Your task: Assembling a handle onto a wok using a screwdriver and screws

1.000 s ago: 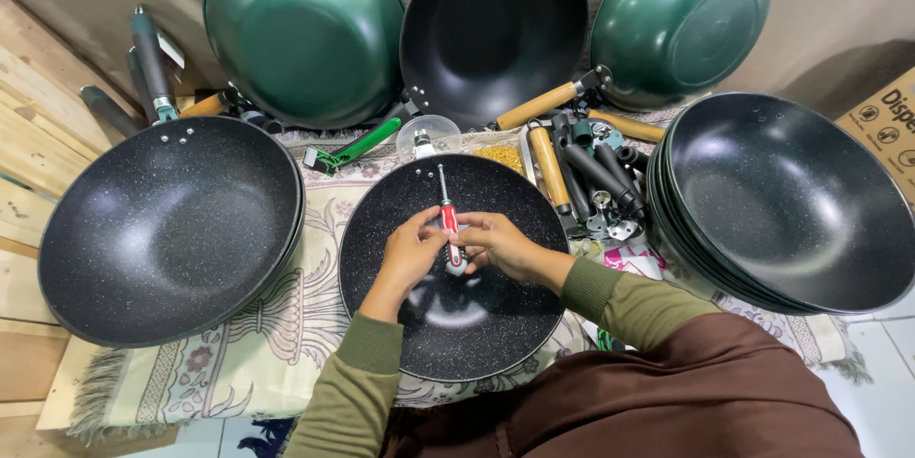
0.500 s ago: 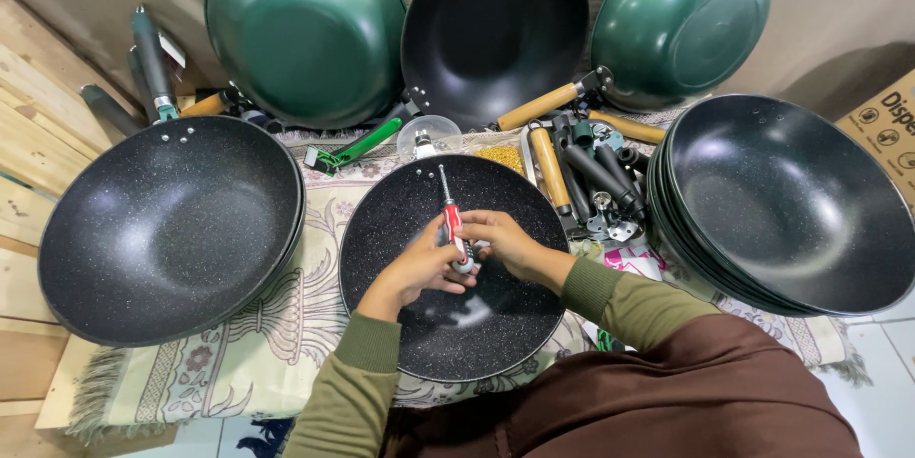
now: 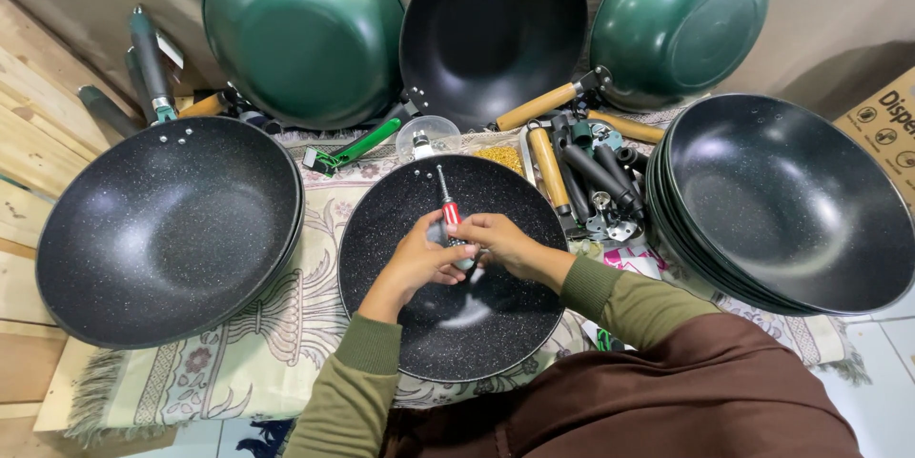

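the red-handled screwdriver [image 3: 448, 210] was right over the middle of the small speckled black pan [image 3: 381, 229], shaft pointing away toward the pan's far rim. both hands were bunched together around its lower end: the left hand [image 3: 419, 263] cupped in from the left, the right hand [image 3: 496, 241] curled over from the right, fingers touching. whether the right was clamped on the handle or on some small part below it, i couldn't tell, since the fingers hid it. something pale and metallic peeked out under them, too covered to name.

the pan itself sat on a patterned mat with a fringe [image 3: 238, 344], right in front of the person's lap, and it had no handle on it as far as i could see. so my read is that the fitting was mid-way at best, with nothing attached yet on this one.

around it: a bigger speckled pan [image 3: 162, 229] on the left already had a dark handle riveted on, a stack of black pans [image 3: 791, 201] on the right looked bare, and two green pans [image 3: 305, 29] plus a black one [image 3: 491, 29] leaned on the back wall. loose wooden handles [image 3: 548, 167], dark handles [image 3: 596, 177] and small metal bits lay between, so plenty seemed left.
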